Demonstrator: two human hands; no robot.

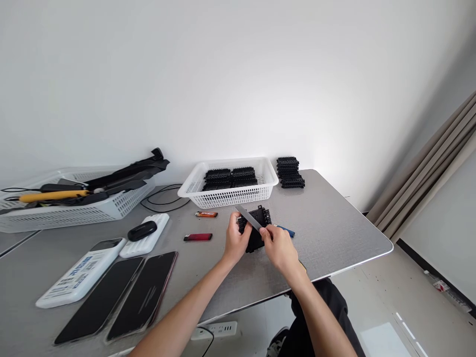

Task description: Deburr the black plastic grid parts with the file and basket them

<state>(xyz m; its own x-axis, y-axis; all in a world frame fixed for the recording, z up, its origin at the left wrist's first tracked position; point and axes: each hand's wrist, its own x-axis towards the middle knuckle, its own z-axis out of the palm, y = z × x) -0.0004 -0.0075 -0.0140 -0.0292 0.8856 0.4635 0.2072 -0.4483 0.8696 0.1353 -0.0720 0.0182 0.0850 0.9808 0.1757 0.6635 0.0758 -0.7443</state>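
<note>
My left hand is closed around the left edge of a black plastic part with toothed sides, held tilted over the table. In my right hand is a flat grey file, its blade lying slantwise across the part's upper face near my left thumb. A bit of its yellow and black handle shows below my right wrist. Behind my right fingers lies a blue object, probably a lighter, partly hidden.
Similar black parts fill a white basket and form a stack to its right. A red lighter and an orange lighter lie left of my hands. Phones, power banks and a tool basket occupy the left side.
</note>
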